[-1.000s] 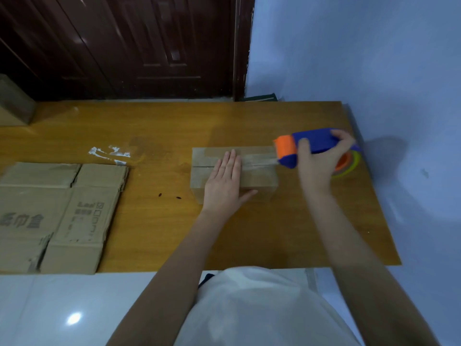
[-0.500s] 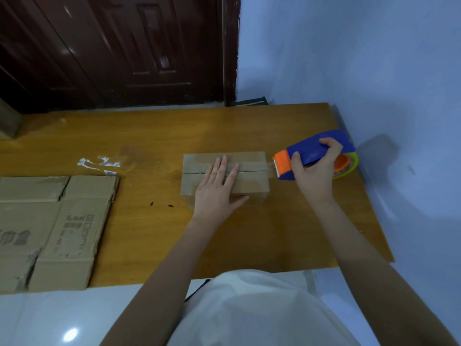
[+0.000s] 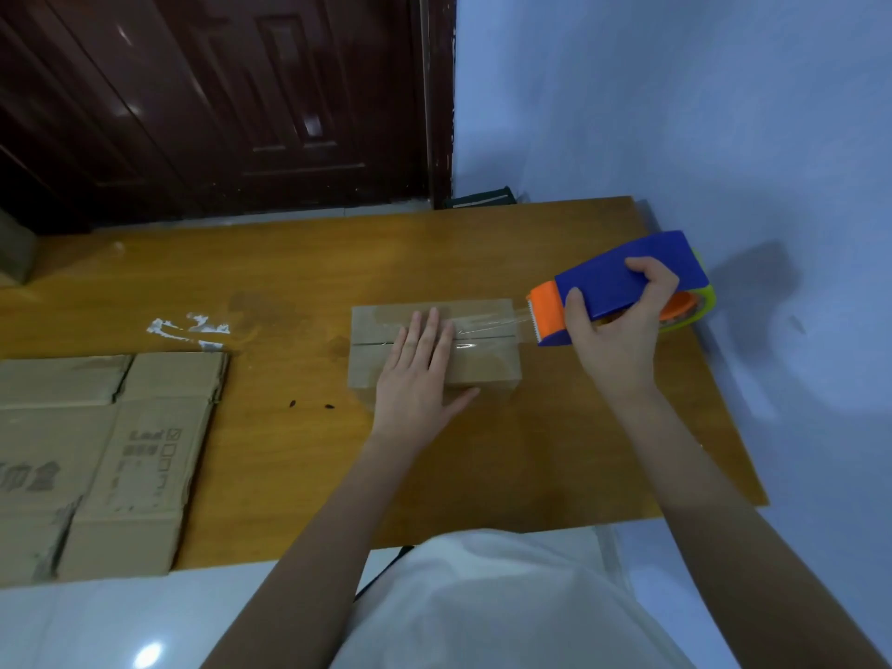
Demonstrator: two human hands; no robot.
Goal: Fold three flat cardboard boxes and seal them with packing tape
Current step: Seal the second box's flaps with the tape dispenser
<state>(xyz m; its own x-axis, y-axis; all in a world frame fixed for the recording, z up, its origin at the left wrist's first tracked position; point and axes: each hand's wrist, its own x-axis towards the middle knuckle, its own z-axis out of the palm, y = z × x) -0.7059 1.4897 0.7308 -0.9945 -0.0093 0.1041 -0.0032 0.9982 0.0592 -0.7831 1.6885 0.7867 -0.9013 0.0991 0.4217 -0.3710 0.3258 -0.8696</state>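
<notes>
One person in a white top stands at the near edge of the bench (image 3: 555, 465), both bare arms reaching forward. At the near left lie flat boxes (image 3: 96, 456), overlapping in a pile that runs off the frame; how many are in it I cannot tell, and the top one carries printed marks.

Farther in, at mid-bench, sits one folded box (image 3: 487, 364), plain brown and small, its top flaps closed along a centre seam. What is inside cannot be seen. The left hand (image 3: 417, 374) lies flat on its top, fingers straight and together, thumb spread toward the right, pressing down and gripping nothing.

Just right of the box, the right hand (image 3: 615, 330) is curled around one tape gun (image 3: 622, 282), blue with an orange front end, held above the bench. A clear strip of tape (image 3: 502, 323) stretches from the gun's front edge to the box top along the seam.

Left of the box, white scraps (image 3: 188, 325) stick to the bench. One more brown box (image 3: 14, 253) shows partly at the far left edge, with a dark door (image 3: 217, 99) beyond.
</notes>
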